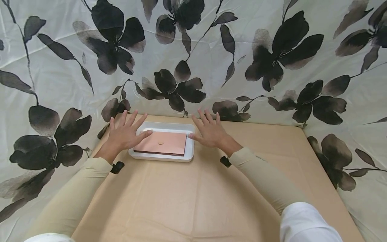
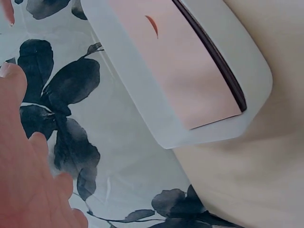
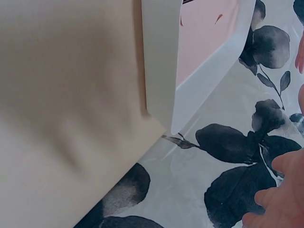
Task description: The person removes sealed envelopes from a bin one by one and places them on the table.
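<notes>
A flat pink rectangular case (image 1: 160, 144) with a dark edge and a small orange mark lies inside a shallow white tray (image 1: 189, 148). What kind of case it is cannot be told. My left hand (image 1: 123, 134), fingers spread and straight, is at the tray's left side, its thumb overlapping the case's upper left corner in the head view. On the other side my right hand (image 1: 212, 132) is spread likewise, thumb pointing at the tray's right rim. Neither hand holds anything. In the left wrist view the case (image 2: 190, 71) shows its dark side edge.
The tray stands near the far edge of a tan-covered table (image 1: 181, 198). Behind and beside the table hangs a white cloth (image 1: 217, 60) with dark flowers. A small black device (image 1: 117, 167) sits under the left wrist, another (image 1: 225, 161) under the right.
</notes>
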`<action>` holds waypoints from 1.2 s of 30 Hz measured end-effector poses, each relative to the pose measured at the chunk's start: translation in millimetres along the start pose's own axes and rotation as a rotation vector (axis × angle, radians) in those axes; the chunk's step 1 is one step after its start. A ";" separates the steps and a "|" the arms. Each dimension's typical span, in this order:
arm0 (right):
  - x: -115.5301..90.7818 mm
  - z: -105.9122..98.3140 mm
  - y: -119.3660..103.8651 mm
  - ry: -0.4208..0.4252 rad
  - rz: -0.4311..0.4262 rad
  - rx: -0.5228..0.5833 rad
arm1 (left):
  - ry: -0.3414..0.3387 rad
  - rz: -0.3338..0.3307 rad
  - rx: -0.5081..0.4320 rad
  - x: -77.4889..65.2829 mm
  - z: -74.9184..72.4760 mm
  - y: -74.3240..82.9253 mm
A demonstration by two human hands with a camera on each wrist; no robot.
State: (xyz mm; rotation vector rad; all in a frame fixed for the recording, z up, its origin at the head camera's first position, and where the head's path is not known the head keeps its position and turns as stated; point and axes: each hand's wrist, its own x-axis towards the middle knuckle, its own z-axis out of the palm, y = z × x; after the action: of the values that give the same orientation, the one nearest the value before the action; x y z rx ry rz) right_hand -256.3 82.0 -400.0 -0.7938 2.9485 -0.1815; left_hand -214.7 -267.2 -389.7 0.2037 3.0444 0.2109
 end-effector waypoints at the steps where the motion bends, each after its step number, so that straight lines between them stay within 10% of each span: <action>1: 0.0 0.6 0.2 -0.001 0.003 -0.001 | 0.002 0.002 -0.001 0.0 0.9 -0.1; 36: 2.7 27.1 -2.4 0.010 -0.001 -0.029 | 0.014 0.015 -0.020 -0.1 39.6 -24.7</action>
State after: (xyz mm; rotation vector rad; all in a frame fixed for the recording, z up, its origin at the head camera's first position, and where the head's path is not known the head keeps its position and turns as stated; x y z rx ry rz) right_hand -254.4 76.1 -426.6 -0.8001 2.9667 -0.1432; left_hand -214.1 -286.3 -432.3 0.2246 3.0543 0.2446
